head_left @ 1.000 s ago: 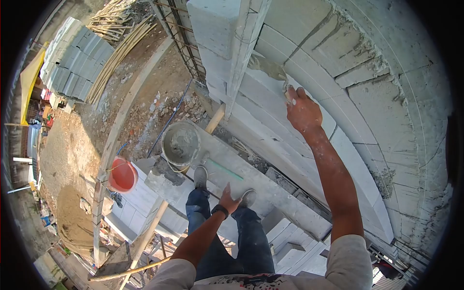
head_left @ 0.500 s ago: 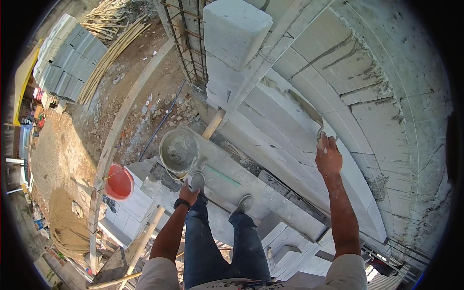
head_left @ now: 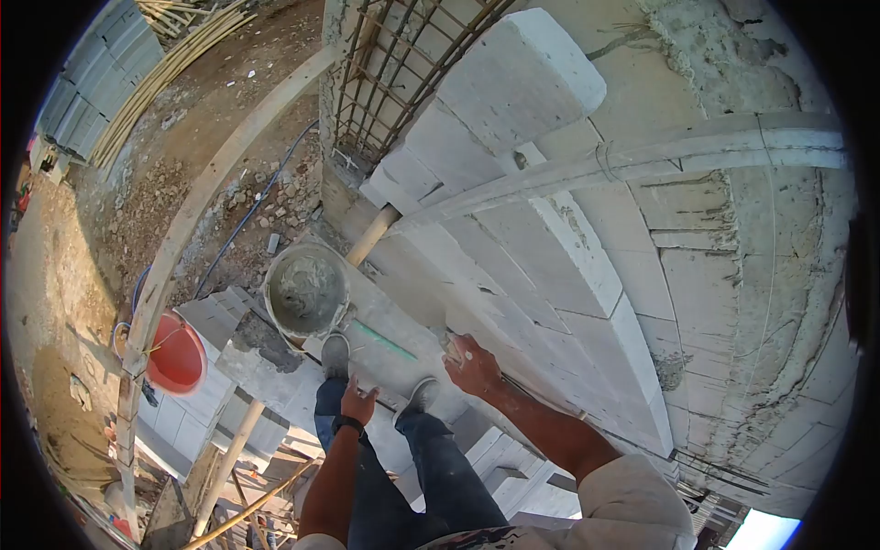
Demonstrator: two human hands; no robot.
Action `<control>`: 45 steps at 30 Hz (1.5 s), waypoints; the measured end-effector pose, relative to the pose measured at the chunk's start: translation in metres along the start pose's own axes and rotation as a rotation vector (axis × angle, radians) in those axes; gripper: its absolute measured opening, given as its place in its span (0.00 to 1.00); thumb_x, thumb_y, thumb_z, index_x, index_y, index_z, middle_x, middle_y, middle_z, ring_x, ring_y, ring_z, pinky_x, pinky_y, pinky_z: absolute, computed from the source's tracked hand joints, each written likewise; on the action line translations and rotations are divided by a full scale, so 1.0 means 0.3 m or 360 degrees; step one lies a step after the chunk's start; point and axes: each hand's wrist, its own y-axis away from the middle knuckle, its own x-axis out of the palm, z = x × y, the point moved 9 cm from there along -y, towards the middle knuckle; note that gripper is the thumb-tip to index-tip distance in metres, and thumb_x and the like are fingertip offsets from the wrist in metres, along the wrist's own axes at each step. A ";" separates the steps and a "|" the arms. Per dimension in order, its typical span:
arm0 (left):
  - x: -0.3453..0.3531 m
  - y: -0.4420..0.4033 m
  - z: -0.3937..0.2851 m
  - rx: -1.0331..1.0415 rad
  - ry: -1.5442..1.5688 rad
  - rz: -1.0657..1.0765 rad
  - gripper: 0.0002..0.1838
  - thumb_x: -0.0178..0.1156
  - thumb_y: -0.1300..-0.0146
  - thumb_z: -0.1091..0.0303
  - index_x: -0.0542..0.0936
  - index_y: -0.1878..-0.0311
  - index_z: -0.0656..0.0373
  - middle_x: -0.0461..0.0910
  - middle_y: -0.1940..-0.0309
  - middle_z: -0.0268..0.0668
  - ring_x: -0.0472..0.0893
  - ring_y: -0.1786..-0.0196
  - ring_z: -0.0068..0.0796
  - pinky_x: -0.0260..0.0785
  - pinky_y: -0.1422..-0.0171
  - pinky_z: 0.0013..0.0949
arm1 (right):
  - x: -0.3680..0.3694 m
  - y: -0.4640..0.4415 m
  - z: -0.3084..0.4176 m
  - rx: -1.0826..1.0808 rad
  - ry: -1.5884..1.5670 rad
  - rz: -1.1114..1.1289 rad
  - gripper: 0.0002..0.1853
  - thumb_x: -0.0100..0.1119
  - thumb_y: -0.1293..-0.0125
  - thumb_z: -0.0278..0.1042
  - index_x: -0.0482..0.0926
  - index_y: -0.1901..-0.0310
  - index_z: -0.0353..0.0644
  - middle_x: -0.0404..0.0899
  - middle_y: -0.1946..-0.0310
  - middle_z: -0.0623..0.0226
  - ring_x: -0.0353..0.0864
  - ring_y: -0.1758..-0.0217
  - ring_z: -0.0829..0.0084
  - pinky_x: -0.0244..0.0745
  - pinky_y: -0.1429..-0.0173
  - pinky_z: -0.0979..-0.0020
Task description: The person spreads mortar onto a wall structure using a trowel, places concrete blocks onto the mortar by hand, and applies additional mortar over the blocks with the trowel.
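My right hand [head_left: 472,365] is closed around the handle of a trowel [head_left: 449,341], low beside the block wall [head_left: 541,266]. Most of the trowel's blade is hidden or seen edge-on. Over my left leg, my left hand [head_left: 357,403] hangs with thumb and fingers apart and nothing in it. A bucket of grey mortar [head_left: 307,289] stands on the plank beyond my feet, a short way from the left hand. Pale blocks form the wall, and one large block [head_left: 527,78] lies on top at its far end.
I stand on a mortar-stained platform [head_left: 367,302] with a green strip [head_left: 385,339] on it. A red bucket [head_left: 176,353] is at the left. A wooden beam [head_left: 192,202] curves past it. A rebar cage [head_left: 394,73] rises at the wall's end. Another beam [head_left: 642,165] crosses the wall.
My right hand has come down and left with the trowel, away from the wall top. My left hand has drawn back from the mortar bucket's edge. The view has turned.
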 end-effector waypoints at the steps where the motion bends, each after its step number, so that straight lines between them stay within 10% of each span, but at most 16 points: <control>1: -0.043 -0.013 0.032 -0.0082 0.0026 0.0013 0.43 0.71 0.43 0.59 0.64 0.28 0.69 0.75 0.37 0.59 0.80 0.38 0.51 0.73 0.35 0.40 | 0.055 -0.043 0.065 -0.0019 0.0046 0.0091 0.27 0.59 0.36 0.45 0.72 0.37 0.43 0.75 0.44 0.52 0.79 0.43 0.47 0.77 0.40 0.52; 11: -0.581 -0.114 -0.273 0.0035 0.0400 -0.0247 0.26 0.66 0.34 0.66 0.73 0.36 0.65 0.82 0.45 0.47 0.83 0.43 0.38 0.75 0.40 0.36 | 0.516 -0.427 0.571 -0.0218 0.0250 0.0559 0.18 0.60 0.34 0.39 0.75 0.46 0.41 0.77 0.50 0.57 0.84 0.48 0.55 0.82 0.50 0.55; 18: -0.539 -0.215 -0.573 0.0292 0.0559 -0.0112 0.27 0.65 0.34 0.69 0.71 0.34 0.66 0.81 0.48 0.50 0.83 0.48 0.34 0.76 0.44 0.33 | 0.640 -0.428 0.484 -0.0020 0.0089 0.0566 0.16 0.57 0.33 0.38 0.80 0.48 0.38 0.78 0.49 0.54 0.82 0.47 0.53 0.79 0.45 0.53; 23: -0.345 -0.119 -1.279 0.0924 0.0295 0.0180 0.27 0.66 0.34 0.68 0.72 0.33 0.66 0.79 0.46 0.45 0.81 0.49 0.28 0.77 0.48 0.31 | -0.038 -0.250 0.315 -0.0147 -0.0650 -0.0148 0.19 0.61 0.31 0.46 0.78 0.50 0.38 0.83 0.55 0.50 0.84 0.53 0.55 0.78 0.50 0.58; 26: -0.263 0.019 -1.768 0.1345 0.0180 0.0305 0.31 0.69 0.38 0.67 0.73 0.33 0.64 0.78 0.48 0.42 0.80 0.57 0.26 0.76 0.54 0.31 | -0.501 -0.152 0.144 0.0085 -0.1974 -0.0666 0.19 0.61 0.28 0.40 0.77 0.43 0.37 0.80 0.58 0.68 0.75 0.63 0.79 0.73 0.58 0.74; 30: -0.249 0.091 -2.122 0.1709 0.0119 -0.0049 0.38 0.75 0.46 0.56 0.73 0.36 0.65 0.74 0.56 0.43 0.79 0.59 0.42 0.75 0.53 0.40 | -0.944 -0.103 0.114 -0.0287 -0.2274 -0.1005 0.23 0.59 0.27 0.39 0.73 0.36 0.33 0.79 0.59 0.70 0.74 0.64 0.80 0.73 0.59 0.74; 45: -0.200 0.086 -2.269 0.1829 -0.0287 -0.0456 0.30 0.79 0.53 0.58 0.82 0.50 0.66 0.75 0.55 0.42 0.76 0.61 0.36 0.73 0.54 0.39 | -1.084 -0.260 0.187 -0.0100 -0.2986 -0.0981 0.13 0.59 0.26 0.38 0.83 0.49 0.38 0.81 0.65 0.74 0.78 0.65 0.82 0.73 0.58 0.77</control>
